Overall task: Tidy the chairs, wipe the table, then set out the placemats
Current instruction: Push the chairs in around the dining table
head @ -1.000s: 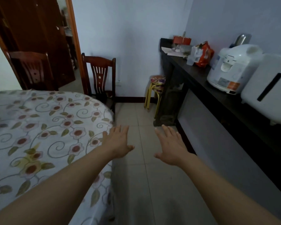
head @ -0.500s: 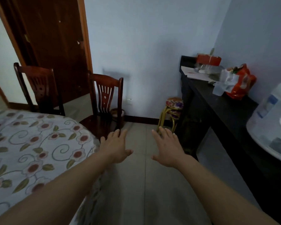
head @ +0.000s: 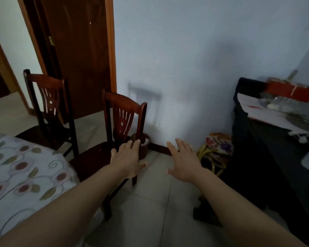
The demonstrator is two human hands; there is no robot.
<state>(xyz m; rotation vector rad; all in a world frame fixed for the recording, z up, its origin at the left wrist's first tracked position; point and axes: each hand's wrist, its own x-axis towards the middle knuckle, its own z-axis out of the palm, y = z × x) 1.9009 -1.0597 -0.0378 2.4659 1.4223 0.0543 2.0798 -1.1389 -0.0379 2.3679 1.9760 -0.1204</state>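
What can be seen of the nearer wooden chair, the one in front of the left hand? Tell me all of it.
The nearer chair is dark reddish-brown wood with a glossy look. Its back has a curved top rail, two posts and a central splat cut with slim slots and a round hole. The seat is dark and bare. It stands upright on the tiled floor, its seat towards the table with the flowered cloth. The left hand, fingers straight, hovers in front of its seat; contact cannot be told. A small brown bin stands behind it.

Glossy dark wooden chair (head: 114, 139); floral cloth on table (head: 21, 168).
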